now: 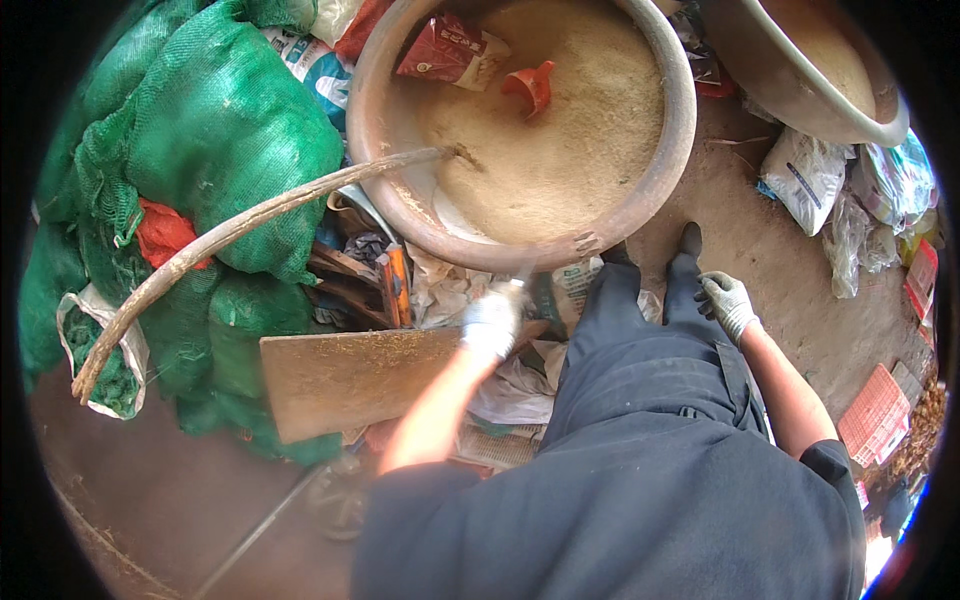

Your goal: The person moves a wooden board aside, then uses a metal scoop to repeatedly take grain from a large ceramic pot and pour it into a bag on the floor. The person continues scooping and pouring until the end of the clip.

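Observation:
My left hand [492, 318], in a pale work glove, is just below the near rim of a large round basin [680, 125]. Motion blurs its fingers, and whether they hold anything cannot be made out. Beside my right thigh hangs my right hand [727, 304], also gloved, its fingers loosely bent and slightly apart with nothing visible in them. The basin contains tan, grainy material [560, 180]. On that lie a red scoop [530, 88] and a red-and-white packet [452, 52]. A long bent wooden stick [250, 222] rests across the basin's left rim, one end in the material.
Stuffed green mesh sacks [225, 130] pile up at the left. A wooden board [345, 380] leans below the basin, near my left forearm. Another basin [800, 85] stands at the far right, with plastic bags [805, 180] beside it. A pink plastic crate [872, 415] lies farther down.

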`<state>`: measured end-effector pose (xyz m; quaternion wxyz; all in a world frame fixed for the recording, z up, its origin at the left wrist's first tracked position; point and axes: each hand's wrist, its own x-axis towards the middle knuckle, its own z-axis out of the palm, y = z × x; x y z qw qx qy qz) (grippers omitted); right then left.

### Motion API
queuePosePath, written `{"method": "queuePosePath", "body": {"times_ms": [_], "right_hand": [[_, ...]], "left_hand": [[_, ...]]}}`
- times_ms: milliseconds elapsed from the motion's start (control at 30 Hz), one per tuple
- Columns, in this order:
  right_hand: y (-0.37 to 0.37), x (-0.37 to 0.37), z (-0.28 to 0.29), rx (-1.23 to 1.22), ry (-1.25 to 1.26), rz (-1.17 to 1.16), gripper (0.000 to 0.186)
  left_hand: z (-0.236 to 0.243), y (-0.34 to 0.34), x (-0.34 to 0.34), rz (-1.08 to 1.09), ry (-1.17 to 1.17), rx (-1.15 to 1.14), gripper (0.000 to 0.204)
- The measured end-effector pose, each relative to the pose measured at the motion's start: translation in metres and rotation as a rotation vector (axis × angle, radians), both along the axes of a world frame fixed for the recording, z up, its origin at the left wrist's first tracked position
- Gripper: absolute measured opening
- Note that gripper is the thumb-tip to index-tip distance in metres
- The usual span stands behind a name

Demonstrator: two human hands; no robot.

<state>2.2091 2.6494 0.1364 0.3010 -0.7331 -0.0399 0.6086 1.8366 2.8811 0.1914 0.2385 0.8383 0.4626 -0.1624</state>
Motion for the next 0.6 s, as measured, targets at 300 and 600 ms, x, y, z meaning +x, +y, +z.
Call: {"method": "queuePosePath", "body": {"times_ms": [300,600], "right_hand": [[0.004,0.0,-0.005,0.012,0.008,0.037,0.026],[0.009,0.013,-0.001,0.0,-0.025,0.059,0.027]], "left_hand": [[-0.034,-0.011,-0.019,1.638,-0.889,-1.758,0.027],[-0.022,0.158,-0.113,0.532,0.067,0.463,0.036]]}}
